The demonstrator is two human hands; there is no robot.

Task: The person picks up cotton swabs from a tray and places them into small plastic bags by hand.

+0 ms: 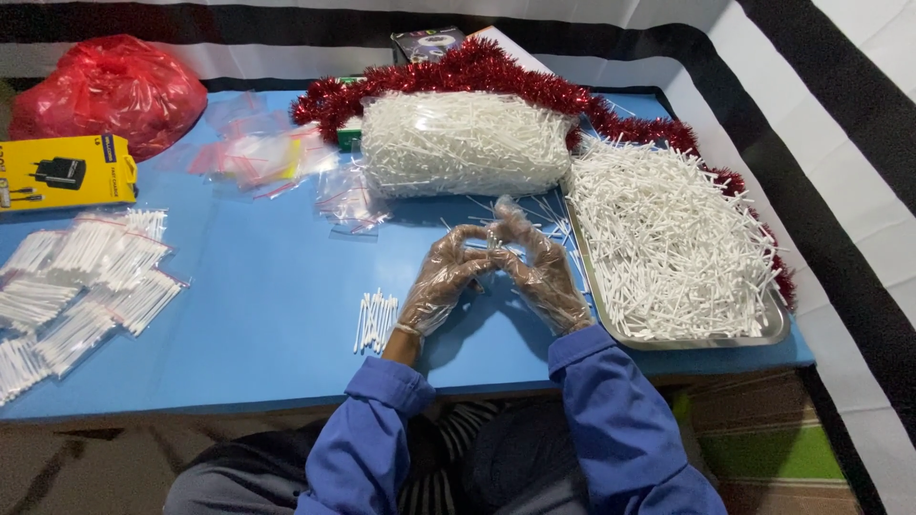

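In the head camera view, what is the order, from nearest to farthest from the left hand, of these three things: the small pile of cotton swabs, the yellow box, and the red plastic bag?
Measured from the left hand:
1. Small pile of cotton swabs, on the blue table just to the hand's left.
2. Red plastic bag, at the far left corner.
3. Yellow box, at the left edge, in front of the bag.
The last two are close in distance.

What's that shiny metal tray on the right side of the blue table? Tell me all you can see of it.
The metal tray is a shallow, rectangular pan that looks like stainless steel, with a rolled rim and rounded corners. It lies flat on the blue table near the right edge, heaped with white cotton swabs lying every way. Red tinsel runs along its far side. The gloved right hand is just beside its left rim.
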